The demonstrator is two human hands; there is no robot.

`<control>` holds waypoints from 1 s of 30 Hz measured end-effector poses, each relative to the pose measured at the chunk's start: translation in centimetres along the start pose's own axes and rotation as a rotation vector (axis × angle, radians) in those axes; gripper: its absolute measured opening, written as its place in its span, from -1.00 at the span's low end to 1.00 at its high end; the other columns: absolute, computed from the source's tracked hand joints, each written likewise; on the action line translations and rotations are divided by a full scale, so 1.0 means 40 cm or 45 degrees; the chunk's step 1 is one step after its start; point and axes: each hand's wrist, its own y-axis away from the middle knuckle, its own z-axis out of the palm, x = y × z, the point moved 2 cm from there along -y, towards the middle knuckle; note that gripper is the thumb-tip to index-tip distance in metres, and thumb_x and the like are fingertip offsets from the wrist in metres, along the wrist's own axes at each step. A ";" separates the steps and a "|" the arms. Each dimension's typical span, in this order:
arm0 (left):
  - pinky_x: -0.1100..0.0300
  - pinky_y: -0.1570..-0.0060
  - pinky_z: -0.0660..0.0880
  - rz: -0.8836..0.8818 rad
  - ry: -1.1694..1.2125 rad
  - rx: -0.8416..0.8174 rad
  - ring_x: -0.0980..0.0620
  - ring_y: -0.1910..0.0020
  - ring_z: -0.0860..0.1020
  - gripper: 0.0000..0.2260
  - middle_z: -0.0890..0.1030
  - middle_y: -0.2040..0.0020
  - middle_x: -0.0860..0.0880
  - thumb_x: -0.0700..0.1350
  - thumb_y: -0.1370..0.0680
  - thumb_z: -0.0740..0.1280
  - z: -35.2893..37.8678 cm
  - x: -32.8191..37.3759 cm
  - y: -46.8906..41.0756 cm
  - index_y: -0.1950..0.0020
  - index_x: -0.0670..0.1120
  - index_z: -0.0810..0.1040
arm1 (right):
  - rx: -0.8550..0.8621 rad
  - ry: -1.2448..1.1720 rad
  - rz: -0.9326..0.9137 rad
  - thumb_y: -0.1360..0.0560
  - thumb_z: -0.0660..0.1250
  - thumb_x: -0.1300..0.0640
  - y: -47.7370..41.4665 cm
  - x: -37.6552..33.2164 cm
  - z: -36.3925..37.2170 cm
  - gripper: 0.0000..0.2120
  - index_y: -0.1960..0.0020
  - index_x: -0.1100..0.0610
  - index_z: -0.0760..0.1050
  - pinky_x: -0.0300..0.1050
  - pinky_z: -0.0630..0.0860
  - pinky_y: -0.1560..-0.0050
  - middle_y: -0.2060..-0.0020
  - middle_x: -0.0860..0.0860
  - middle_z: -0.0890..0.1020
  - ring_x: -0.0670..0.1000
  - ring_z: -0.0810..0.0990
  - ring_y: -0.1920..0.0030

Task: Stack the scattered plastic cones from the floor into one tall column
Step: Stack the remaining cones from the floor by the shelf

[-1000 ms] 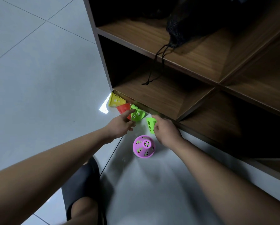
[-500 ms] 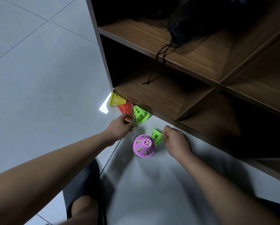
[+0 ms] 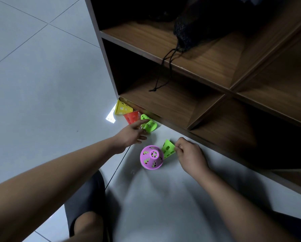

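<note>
On the tiled floor (image 3: 41,84), at the base corner of the wooden shelf unit (image 3: 181,105), the yellow cone (image 3: 121,109) and the red cone (image 3: 132,117) lie on their sides, positions unchanged over the last second. The lying green cone (image 3: 149,124), just right of the red one, now points its open mouth toward the camera, having turned since a second ago. The left hand (image 3: 131,137) has opened from a loose curl: its fingers (image 3: 143,122) are extended and touch this cone, gripping nothing. The purple cone (image 3: 151,157) stands upright on the floor, with other colours visible through its holes, which suggests a column is already started. The held green cone (image 3: 168,148) has moved from the shelf base to just beside the purple cone, tilted and pinched at its rim by the right hand (image 3: 190,154). Judgement: this cone is ready for placement over the purple cone, and three cones remain to be collected.
</note>
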 end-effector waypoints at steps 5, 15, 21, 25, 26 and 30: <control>0.05 -0.16 0.61 -0.028 0.157 0.143 -0.06 -0.11 0.73 -0.70 0.71 -0.22 -0.06 -0.18 -0.71 0.26 -0.018 -0.011 0.011 -0.41 0.04 0.59 | 0.147 -0.126 -0.043 -0.58 0.39 0.13 0.011 -0.023 -0.039 -0.81 0.14 0.02 0.41 0.03 0.46 0.28 0.37 -0.06 0.57 0.04 0.52 0.32; 0.19 0.12 0.53 0.167 0.069 0.457 0.13 0.17 0.68 -0.92 0.77 0.09 -0.04 -0.16 -0.61 0.46 -0.050 -0.006 0.061 0.02 -0.04 0.75 | 0.310 -0.729 0.252 -0.66 0.32 0.12 0.082 -0.100 -0.143 -0.87 0.07 0.01 0.54 -0.01 0.53 0.22 0.30 -0.02 0.65 -0.02 0.63 0.26; 0.17 0.13 0.49 0.259 0.204 0.493 0.06 0.12 0.64 -0.85 0.76 0.05 -0.07 -0.21 -0.64 0.40 -0.061 0.011 0.153 -0.07 -0.01 0.74 | 0.111 -1.586 0.429 -0.67 0.19 0.32 0.139 -0.197 -0.183 -0.78 0.10 0.17 0.52 -0.12 0.38 0.29 0.37 0.09 0.52 -0.01 0.49 0.36; 0.10 0.08 0.50 0.282 0.242 0.498 0.01 0.10 0.67 -0.83 0.76 0.04 -0.08 -0.20 -0.68 0.35 -0.066 0.011 0.206 -0.12 0.00 0.71 | -0.140 -1.656 0.408 -0.65 0.19 0.33 0.178 -0.234 -0.172 -0.81 0.08 0.20 0.53 -0.10 0.38 0.31 0.38 0.16 0.50 0.05 0.48 0.36; 0.08 0.07 0.50 0.283 0.265 0.502 0.00 0.11 0.67 -0.84 0.76 0.06 -0.09 -0.20 -0.68 0.35 -0.068 0.014 0.216 -0.14 -0.01 0.70 | -0.182 -1.599 0.392 -0.65 0.21 0.32 0.181 -0.236 -0.164 -0.81 0.09 0.21 0.53 -0.09 0.40 0.31 0.38 0.17 0.50 0.06 0.48 0.35; 0.07 0.07 0.47 0.303 0.372 0.517 -0.02 0.16 0.64 -0.87 0.75 0.12 -0.16 -0.23 -0.66 0.38 -0.078 0.038 0.248 -0.17 -0.05 0.61 | -0.240 -1.349 0.379 -0.67 0.23 0.28 0.180 -0.220 -0.124 -0.80 0.10 0.29 0.52 -0.09 0.45 0.28 0.35 0.18 0.55 0.06 0.52 0.32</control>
